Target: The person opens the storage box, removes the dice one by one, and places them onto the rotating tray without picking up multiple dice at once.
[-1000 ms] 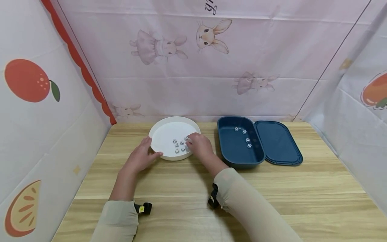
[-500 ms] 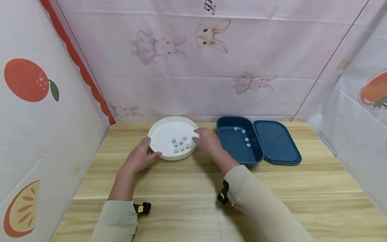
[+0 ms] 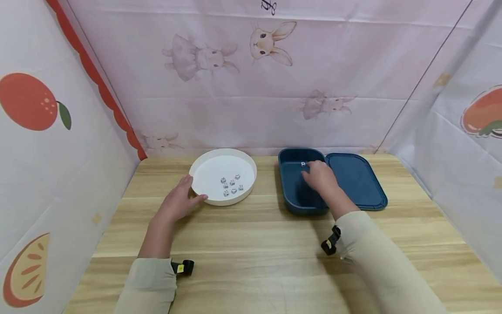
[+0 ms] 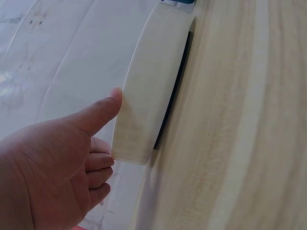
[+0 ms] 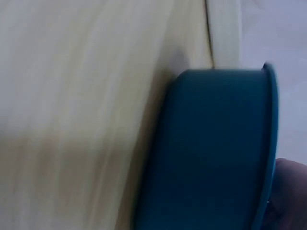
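My left hand (image 3: 179, 201) rests against the near left rim of a round white tray (image 3: 204, 197), thumb toward the front and fingers along the side. In the left wrist view, the thumb touches the tray's rim with the fingers below it. Several white dice (image 3: 232, 182) lie in the tray's near right part. My right hand (image 3: 322, 176) reaches into a deep blue box (image 3: 290, 201), thumb and index finger apart. Close to that index fingertip lies a white die (image 3: 303, 164); the hand hides part of the box floor. In the right wrist view, the box wall covers most of the hand.
The blue lid (image 3: 354, 181) lies flat against the box's right side. Wooden table (image 3: 251, 248) spreads in front of the tray and box. A pink printed cloth (image 3: 235, 117) hangs along the back edge, with white cloths on both sides.
My right hand has left the dice at the tray's right side and moved right into the blue box. Several dice stay in the tray. The left hand keeps its place at the rim.
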Available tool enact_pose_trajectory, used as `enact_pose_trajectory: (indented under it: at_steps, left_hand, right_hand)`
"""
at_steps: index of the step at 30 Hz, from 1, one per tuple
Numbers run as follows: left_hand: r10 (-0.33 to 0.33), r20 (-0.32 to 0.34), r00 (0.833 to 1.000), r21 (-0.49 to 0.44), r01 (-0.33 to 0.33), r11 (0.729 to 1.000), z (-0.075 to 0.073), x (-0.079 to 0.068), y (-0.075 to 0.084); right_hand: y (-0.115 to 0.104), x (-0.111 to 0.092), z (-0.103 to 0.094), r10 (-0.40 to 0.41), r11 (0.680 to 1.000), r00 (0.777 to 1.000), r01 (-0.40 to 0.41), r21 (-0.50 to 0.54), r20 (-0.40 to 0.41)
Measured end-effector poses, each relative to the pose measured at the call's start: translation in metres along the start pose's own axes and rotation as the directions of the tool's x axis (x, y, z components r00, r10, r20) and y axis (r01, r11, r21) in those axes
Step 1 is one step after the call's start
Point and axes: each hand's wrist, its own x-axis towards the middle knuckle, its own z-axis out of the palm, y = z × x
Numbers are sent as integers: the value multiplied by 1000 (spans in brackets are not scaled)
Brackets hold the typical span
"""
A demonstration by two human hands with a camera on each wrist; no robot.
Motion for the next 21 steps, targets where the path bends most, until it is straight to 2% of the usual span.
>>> enact_pose_trajectory:
  at_steps: [3,7,13,21]
  left_hand:
    - [-1,-3,1000,-2,1,1000,-1,0,-1]
    - [2,-3,1000,-8,-2,1000,-1,-1,-2]
    - [3,-1,1000,-14,-3,1000,-2,-1,0]
    - [1,-4,1000,-17,-1,1000,-2,-1,1]
  right_hand:
    - [8,-4,0,29,997,995,-21,-80,93]
    - [9,-9,5,63,990,985,-42,-132,158]
    - [8,-8,13,54,985,985,-25,-172,162]
    - [16,-8,17,51,985,984,-21,-172,171]
